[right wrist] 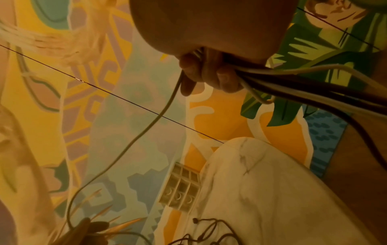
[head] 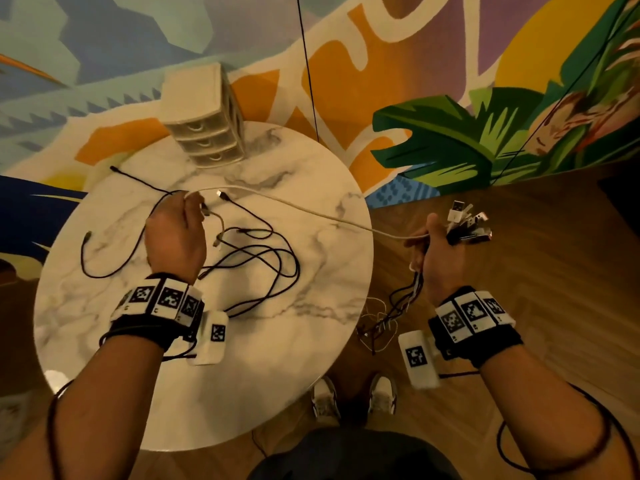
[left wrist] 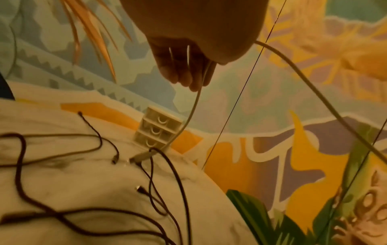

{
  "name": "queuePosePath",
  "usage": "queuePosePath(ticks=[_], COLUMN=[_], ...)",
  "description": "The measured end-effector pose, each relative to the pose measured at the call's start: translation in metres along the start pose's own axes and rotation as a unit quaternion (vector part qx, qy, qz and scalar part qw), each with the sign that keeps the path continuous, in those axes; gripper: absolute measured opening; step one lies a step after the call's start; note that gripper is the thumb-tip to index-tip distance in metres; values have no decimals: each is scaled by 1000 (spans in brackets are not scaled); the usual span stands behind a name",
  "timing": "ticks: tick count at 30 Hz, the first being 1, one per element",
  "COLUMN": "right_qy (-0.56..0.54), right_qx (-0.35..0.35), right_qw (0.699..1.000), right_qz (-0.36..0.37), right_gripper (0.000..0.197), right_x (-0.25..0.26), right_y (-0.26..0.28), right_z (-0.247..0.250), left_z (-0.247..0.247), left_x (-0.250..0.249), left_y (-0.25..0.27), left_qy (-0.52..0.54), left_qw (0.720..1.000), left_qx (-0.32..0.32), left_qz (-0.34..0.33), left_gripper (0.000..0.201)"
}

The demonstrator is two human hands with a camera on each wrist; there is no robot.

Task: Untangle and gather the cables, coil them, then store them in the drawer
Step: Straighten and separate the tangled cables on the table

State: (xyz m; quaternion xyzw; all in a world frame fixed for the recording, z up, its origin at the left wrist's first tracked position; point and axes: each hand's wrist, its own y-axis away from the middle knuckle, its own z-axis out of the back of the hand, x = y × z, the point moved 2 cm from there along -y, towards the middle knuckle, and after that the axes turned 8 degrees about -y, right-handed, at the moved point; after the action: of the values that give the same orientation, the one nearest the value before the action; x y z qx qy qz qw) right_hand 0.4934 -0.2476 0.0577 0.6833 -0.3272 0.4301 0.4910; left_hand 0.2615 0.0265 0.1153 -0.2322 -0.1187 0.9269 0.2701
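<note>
**One white cable stretched between two hands**

The left hand (head: 175, 237) pinches one thin white cable (head: 311, 211) above the round white marble surface (head: 104, 306). The right hand (head: 441, 252), held off the surface's edge, grips that cable plus a bundle of USB plugs (head: 467, 223). Loose black cables (head: 263, 265) sprawl on the marble; their count is unclear. One cream plastic three-drawer unit (head: 204, 133) stands at the far edge. No readable writing.

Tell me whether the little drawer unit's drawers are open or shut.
Shut. All three fronts of the drawer unit sit flush with its frame in the head view, none pulled out.
</note>
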Motion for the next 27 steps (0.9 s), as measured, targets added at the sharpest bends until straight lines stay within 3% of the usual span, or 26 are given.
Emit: queuePosePath(ticks=[3, 5, 9, 12, 14, 17, 18, 20, 21, 22, 24, 25, 27], right_qy=[-31, -48, -72, -76, -88, -85, -77, -73, -76, -80, -79, -72, -46], right_qx=[-27, -43, -56, -74, -102, -158, -178, -211, -228, -249, -290, -308, -329], right_qw=[999, 998, 996, 994, 991, 984, 981, 975, 970, 964, 950, 943, 933], right_qz=[-6, -10, -12, -22, -14, -9, -13, -22, -31, -45, -84, -105, -135], right_gripper=[44, 40, 37, 36, 33, 27, 28, 29, 30, 31, 38, 42, 52], right_x=[2, 6, 9, 10, 13, 12, 10, 4, 0, -4, -13, -18, -29], right_y=[-2, -4, -10, -13, -17, -27, -30, -35, -37, -40, -45, -47, -49], right_z=[9, 19, 38, 52, 66, 94, 105, 122, 129, 138, 157, 168, 181], left_z=[-11, -17, -28, -50, -68, -86, -94, -103, -102, -108, -104, -102, -99], left_x=[-9, -20, -55, -78, -84, -66, -55, -40, -40, -35, -47, -54, -68], left_y=[8, 18, 40, 58, 71, 78, 78, 83, 84, 84, 81, 80, 74], left_qy=[4, 85, 347, 410, 364, 206, 190, 177, 185, 244, 410, 451, 551], left_qw=[994, 984, 911, 870, 879, 927, 924, 888, 862, 833, 761, 758, 699], left_qx=[104, 156, 199, 240, 280, 287, 303, 365, 389, 370, 314, 298, 251], left_qz=[-12, 16, 99, 133, 131, 122, 133, 218, 267, 331, 394, 366, 380], left_gripper=[49, 47, 43, 36, 35, 45, 45, 21, 24, 37, 15, 24, 35])
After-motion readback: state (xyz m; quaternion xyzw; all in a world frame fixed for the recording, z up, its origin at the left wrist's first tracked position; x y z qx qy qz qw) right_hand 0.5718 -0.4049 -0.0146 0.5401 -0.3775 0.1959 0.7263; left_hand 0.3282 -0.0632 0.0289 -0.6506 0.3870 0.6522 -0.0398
